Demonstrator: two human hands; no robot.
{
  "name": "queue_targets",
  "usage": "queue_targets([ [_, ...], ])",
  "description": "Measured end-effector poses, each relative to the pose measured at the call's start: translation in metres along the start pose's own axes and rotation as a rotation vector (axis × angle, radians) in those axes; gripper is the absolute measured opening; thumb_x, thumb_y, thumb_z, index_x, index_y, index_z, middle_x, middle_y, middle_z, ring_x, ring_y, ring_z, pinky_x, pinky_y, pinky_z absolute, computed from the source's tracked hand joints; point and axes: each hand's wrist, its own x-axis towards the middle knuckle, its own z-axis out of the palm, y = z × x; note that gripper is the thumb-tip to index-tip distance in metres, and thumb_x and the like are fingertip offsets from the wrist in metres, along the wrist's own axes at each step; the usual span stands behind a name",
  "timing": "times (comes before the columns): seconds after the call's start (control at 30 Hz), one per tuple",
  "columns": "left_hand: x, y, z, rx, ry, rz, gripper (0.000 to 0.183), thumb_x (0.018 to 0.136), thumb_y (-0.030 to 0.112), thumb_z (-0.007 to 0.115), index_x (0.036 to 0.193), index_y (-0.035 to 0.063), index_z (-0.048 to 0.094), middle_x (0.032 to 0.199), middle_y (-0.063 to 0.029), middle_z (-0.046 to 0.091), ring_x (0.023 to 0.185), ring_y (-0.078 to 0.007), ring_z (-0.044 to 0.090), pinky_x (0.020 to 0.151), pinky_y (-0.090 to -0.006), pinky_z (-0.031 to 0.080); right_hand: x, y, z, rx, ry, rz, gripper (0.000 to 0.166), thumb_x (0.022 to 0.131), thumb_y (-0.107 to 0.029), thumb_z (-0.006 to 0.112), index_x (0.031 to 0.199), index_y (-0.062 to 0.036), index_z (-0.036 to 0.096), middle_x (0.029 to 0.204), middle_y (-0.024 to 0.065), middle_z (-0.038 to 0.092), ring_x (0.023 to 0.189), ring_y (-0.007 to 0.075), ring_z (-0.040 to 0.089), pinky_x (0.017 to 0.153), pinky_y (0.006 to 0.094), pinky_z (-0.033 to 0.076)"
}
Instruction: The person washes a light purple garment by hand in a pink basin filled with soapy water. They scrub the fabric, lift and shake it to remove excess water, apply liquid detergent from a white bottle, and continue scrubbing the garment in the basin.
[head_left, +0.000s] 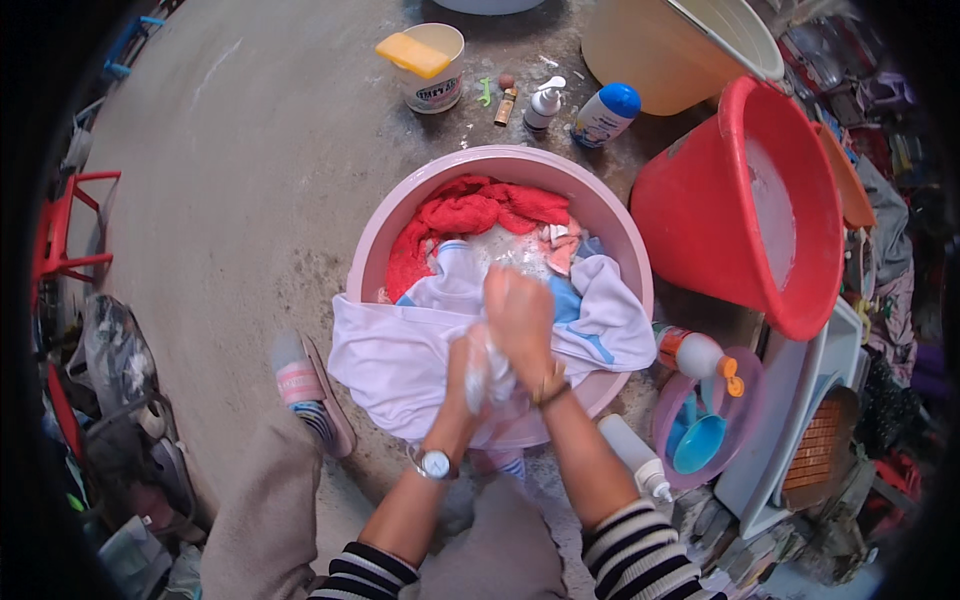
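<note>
A white garment with light-blue trim (390, 341) hangs over the front rim of a pink plastic basin (371, 255). My right hand (521, 319) is a blurred fist, pressed close above my left hand (469, 375) over the middle of the garment. White cloth is bunched between the two hands, and both are closed on it. Whitish foam appears to cover part of the left hand. Farther back in the basin lies a wet red cloth (469, 210), with sudsy water (510, 251) in front of it. My fingertips are hidden by blur and cloth.
To the right, a red bucket (697, 202) tilts with foamy water inside. Beyond the basin stand a white tub with a yellow bar (412, 54), a pump bottle (542, 105) and a blue-capped bottle (606, 112). A pink bowl with a blue scoop (699, 444) sits near my right arm.
</note>
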Motion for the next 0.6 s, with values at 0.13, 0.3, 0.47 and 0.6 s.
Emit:
queue_targets([
  [0.13,0.003,0.021,-0.036,0.302,-0.105,0.319,0.018,0.092,0.02,0.047,0.083,0.0074,0.056,0.066,0.0031,0.051,0.059,-0.0054,0.049,0.048,-0.023,0.041,0.004,-0.032,0.006,-0.006,-0.057,-0.094,0.024,0.084,-0.019,0.056,0.067,-0.0028,0.052,0.059,0.019,0.051,0.054,0.0361,0.054,0.046,0.0418,0.04],
  [0.3,0.029,-0.056,-0.021,0.384,0.074,0.435,0.03,0.094,0.031,0.042,0.08,0.0075,0.055,0.063,0.0019,0.047,0.061,-0.0067,0.043,0.045,-0.0282,0.034,0.028,-0.028,-0.009,-0.025,-0.051,0.05,0.021,0.082,-0.017,0.06,0.07,-0.0014,0.053,0.061,0.0181,0.05,0.054,0.0327,0.052,0.048,0.0399,0.04],
  [0.47,0.016,-0.013,-0.021,0.159,-0.11,0.184,0.032,0.095,0.027,0.04,0.078,0.0042,0.055,0.066,0.002,0.046,0.06,-0.0078,0.043,0.046,-0.0272,0.034,-0.028,-0.031,-0.005,-0.036,0.047,-0.203,0.025,0.084,-0.012,0.055,0.063,0.0011,0.05,0.056,0.0199,0.043,0.048,0.0273,0.044,0.05,0.0333,0.038],
  [0.6,0.008,-0.005,-0.009,-0.066,0.09,-0.081,0.033,0.095,0.026,0.04,0.075,0.0035,0.053,0.068,0.0003,0.049,0.062,-0.009,0.043,0.052,-0.0298,0.037,0.014,-0.007,0.0,-0.235,-0.196,-0.066,0.015,0.078,-0.006,0.059,0.066,0.0023,0.055,0.054,0.0198,0.044,0.046,0.0276,0.048,0.047,0.0354,0.038],
])
